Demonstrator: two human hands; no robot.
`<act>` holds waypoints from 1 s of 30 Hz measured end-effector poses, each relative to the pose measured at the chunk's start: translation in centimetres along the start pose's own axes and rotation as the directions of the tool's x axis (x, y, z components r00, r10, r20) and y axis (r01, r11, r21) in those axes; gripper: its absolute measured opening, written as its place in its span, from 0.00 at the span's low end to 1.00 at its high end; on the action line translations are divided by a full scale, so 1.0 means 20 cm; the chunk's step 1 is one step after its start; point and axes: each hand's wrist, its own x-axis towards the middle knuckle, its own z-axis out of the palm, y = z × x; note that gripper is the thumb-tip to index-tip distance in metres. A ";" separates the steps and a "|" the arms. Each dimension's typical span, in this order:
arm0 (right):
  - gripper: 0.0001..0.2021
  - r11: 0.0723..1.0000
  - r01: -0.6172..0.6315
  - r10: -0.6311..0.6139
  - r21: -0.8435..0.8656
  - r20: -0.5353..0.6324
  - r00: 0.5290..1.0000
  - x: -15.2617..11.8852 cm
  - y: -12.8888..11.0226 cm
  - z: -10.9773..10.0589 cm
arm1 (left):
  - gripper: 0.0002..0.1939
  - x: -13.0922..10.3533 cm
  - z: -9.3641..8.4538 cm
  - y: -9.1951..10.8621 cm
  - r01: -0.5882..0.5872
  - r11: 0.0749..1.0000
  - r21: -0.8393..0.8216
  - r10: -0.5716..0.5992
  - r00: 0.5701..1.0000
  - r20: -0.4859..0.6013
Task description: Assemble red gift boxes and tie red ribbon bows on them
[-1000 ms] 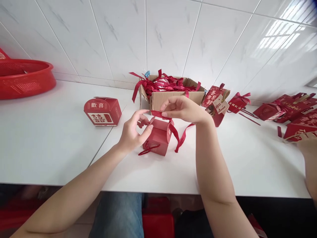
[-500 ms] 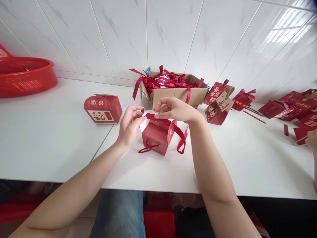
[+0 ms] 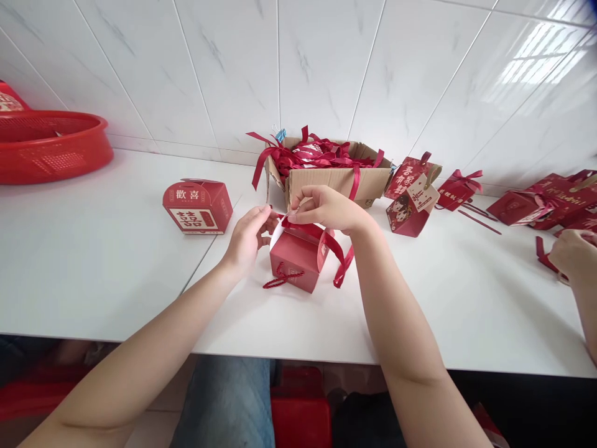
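Observation:
A small red gift box stands on the white table in front of me, with a twisted red cord handle on its near side. A dark red satin ribbon runs across its top and hangs down on the right. At the box's upper left corner, my left hand is closed at the ribbon's left end, its fingertips partly hidden. My right hand reaches over the top and pinches the ribbon between thumb and fingers, close to the left fingertips.
A closed red gift box stands to the left. Behind is a cardboard box full of ribbons. A red plastic basket sits far left. Several decorated boxes line the right, where another person's hand works.
My left hand has turned, its fingers now behind the box's left corner. My right hand has shifted slightly left with the ribbon. The other person's hand has come further into view.

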 end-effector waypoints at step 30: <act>0.17 0.928 0.117 -0.201 -0.354 -0.211 0.957 -0.07 -0.02 -0.05 | 0.12 0.12 -0.14 0.07 -0.071 0.625 -0.777 0.083 0.996 -0.024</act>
